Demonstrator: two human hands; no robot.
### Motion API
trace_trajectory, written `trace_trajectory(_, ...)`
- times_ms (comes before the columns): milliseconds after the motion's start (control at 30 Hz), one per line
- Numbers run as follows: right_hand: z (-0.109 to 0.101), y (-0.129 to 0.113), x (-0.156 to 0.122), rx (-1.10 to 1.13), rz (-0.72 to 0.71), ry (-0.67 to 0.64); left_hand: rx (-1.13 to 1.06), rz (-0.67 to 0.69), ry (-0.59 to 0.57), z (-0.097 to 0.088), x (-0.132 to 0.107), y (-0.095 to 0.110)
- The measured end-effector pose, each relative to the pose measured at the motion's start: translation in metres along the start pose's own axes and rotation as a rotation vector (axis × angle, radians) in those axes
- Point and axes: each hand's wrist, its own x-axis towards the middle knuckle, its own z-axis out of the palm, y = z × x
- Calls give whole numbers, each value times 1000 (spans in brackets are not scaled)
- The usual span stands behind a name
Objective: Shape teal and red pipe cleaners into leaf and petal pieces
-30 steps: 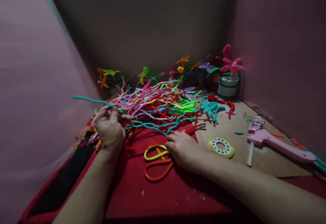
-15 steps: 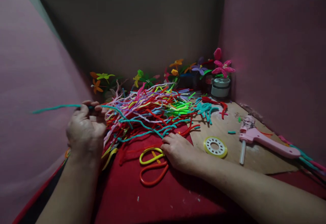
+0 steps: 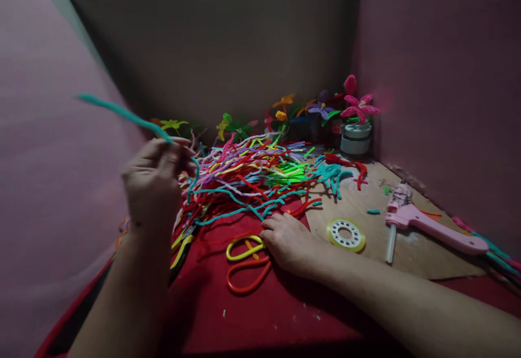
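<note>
My left hand (image 3: 157,171) is raised at the left of the pile, fingers pinched round a teal pipe cleaner (image 3: 122,111). One end of it points up and left; the other bends down on the right of the fingers. Low on the red cloth rests my right hand (image 3: 287,241), its fingers curled; what lies under them is hidden. Scissors (image 3: 246,247) with one yellow and one orange handle loop poke out beside it. Just beyond its fingertips, teal pipe cleaners (image 3: 232,214) lie along the front of a multicoloured pipe cleaner pile (image 3: 248,171).
Pliers (image 3: 183,249) with yellow and black handles lie by my left forearm. To the right, a board (image 3: 366,255) carries a tape roll (image 3: 345,234) and a pink glue gun (image 3: 431,227). Pipe cleaner flowers (image 3: 360,107) line the back wall, near a small grey pot (image 3: 355,140).
My left hand has risen and turned, and its closed back faces me. The teal pipe cleaner has swung from level to slanting up and left. The right hand stays in place.
</note>
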Motion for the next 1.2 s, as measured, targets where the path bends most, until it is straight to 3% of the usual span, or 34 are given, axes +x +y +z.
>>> trace_trajectory(100, 0, 0, -1, 9, 1, 13, 316, -109, -382, 9, -20, -16)
trace_trajectory(133, -1, 0, -1, 17, 1, 13, 389, -124, -458, 11, -25, -20)
trace_trajectory(200, -3, 0, -2, 44, 2, 7, 451, -112, -462, 15, -32, -24)
trace_trajectory(300, -7, 1, -2, 108, -2, 7, 438, 12, -291, 21, -36, -21)
trace_trajectory(367, -9, 2, -3, 157, 1, 52, 492, 129, -398, 27, -38, -19)
trace_trajectory(433, -10, 2, -3, 207, 23, 151, 572, 225, -630, 33, -43, -22)
trace_trajectory(467, -11, 2, -3, 245, 51, 220, 600, 251, -672, 35, -47, -24)
trace_trajectory(633, -16, 4, 1, 759, 318, 546, 701, 293, -726, 43, -67, -38)
trace_trajectory(800, -18, 6, 7, 1286, 442, 624, 916, 365, -902, 45, -82, -40)
trace_trajectory(900, -23, 11, 10, 1486, 514, 673, 949, 362, -887, 40, -78, -42)
trace_trajectory(1067, -39, 29, 10, 1661, 582, 878, 1256, 257, -699, 10, -49, -61)
trace_trajectory(1200, -45, 37, 10, 1718, 571, 919, 1059, 70, -531, -12, -32, -75)
